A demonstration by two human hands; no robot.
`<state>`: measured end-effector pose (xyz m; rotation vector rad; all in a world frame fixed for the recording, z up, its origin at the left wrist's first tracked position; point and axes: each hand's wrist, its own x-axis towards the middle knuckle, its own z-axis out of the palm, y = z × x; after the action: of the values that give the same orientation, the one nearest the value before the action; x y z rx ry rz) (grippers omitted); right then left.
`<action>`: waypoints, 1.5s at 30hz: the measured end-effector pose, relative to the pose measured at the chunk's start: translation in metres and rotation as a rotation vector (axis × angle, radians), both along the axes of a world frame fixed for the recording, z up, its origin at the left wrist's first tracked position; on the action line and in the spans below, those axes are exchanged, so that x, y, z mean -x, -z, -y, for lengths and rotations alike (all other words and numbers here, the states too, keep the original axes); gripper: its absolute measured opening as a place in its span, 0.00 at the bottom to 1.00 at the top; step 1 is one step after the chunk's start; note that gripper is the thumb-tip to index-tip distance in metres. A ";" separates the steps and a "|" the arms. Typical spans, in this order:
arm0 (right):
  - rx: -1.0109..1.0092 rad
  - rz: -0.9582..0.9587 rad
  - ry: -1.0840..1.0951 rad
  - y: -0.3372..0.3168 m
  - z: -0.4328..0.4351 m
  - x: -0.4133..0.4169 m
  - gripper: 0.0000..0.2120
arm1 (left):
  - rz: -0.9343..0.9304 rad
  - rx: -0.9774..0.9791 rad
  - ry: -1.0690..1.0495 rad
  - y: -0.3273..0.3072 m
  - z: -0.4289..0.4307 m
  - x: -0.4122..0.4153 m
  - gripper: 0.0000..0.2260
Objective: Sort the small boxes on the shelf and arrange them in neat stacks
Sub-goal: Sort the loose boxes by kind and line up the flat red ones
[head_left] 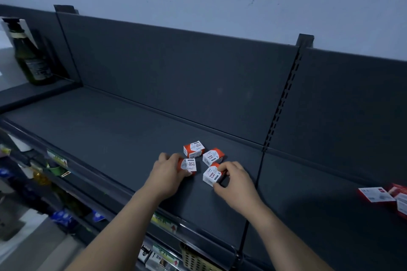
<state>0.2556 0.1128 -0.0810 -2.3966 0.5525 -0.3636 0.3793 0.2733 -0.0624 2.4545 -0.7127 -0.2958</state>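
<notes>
Several small red-and-white paper clip boxes lie loose on the dark shelf (110,130). My left hand (166,175) grips the near-left box (189,165) from its left side. The near-right box (211,174) is pinched by my right hand (236,180), thumb on its near edge and fingers on its far right corner. Behind them two more boxes lie free: the far box (193,148) and, to its right, another box (213,156). All lie close together, apart from each other, turned at different angles.
More red-and-white packs (375,194) lie on the shelf at the far right. A dark bottle (33,59) stands at the far left on the neighbouring shelf. A slotted upright (282,97) splits the back panel. Lower shelves with goods and price tags (164,223) sit below.
</notes>
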 end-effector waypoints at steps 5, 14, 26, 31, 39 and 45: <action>0.010 0.028 -0.005 -0.004 -0.008 -0.007 0.12 | 0.012 -0.011 0.036 0.002 0.004 -0.011 0.21; 0.128 0.043 0.164 -0.021 -0.018 0.021 0.18 | 0.371 0.058 0.240 -0.026 0.021 -0.002 0.14; 0.212 -0.085 0.504 -0.033 -0.020 0.129 0.23 | 0.492 0.113 0.629 -0.036 0.067 0.079 0.18; 0.217 -0.112 0.627 -0.036 -0.007 0.182 0.23 | 0.493 0.136 0.748 -0.042 0.093 0.120 0.17; 0.220 -0.160 0.801 -0.044 0.044 0.277 0.23 | 0.413 0.159 0.872 -0.046 0.163 0.197 0.15; 0.195 -0.221 0.840 -0.048 0.103 0.347 0.23 | 0.315 0.144 0.874 -0.039 0.228 0.256 0.13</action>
<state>-0.0914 0.0102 -0.0334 -2.2823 1.6946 -0.5189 0.1233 0.0454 -0.0232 1.9336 -1.8541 -0.1623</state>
